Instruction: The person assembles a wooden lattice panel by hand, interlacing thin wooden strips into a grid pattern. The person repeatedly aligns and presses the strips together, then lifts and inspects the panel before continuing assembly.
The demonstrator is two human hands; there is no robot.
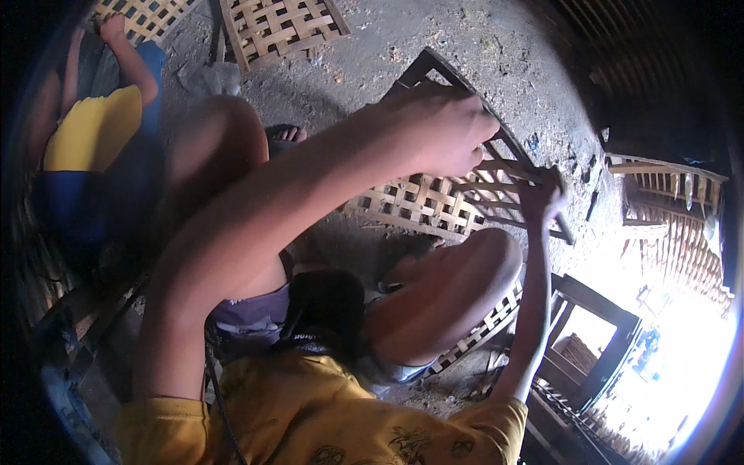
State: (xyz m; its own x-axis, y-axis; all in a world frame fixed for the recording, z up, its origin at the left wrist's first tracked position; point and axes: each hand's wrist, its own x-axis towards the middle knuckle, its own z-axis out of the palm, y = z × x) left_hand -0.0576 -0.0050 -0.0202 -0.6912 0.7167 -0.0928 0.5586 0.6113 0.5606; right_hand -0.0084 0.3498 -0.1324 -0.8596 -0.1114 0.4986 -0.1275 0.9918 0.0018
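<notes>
My left arm reaches across to the far middle, and its hand [453,132] is closed over a dark wooden frame [508,143]; what its fingers pinch is hidden. At the frame's right end my right hand [540,200] is closed and slightly blurred, and whatever it grips cannot be made out. Pale bamboo slats [496,187] run across the frame between the two hands. A woven bamboo lattice panel [415,203] lies under my left forearm and continues toward the slats. My bent knees flank this work.
Another person in yellow and blue [93,132] sits at the far left, a hand at a woven panel [147,17]. A second lattice panel [283,27] lies on the dirt floor [473,39]. A dark wooden box frame [593,298] stands at right, near bright light and a slatted wall [670,205].
</notes>
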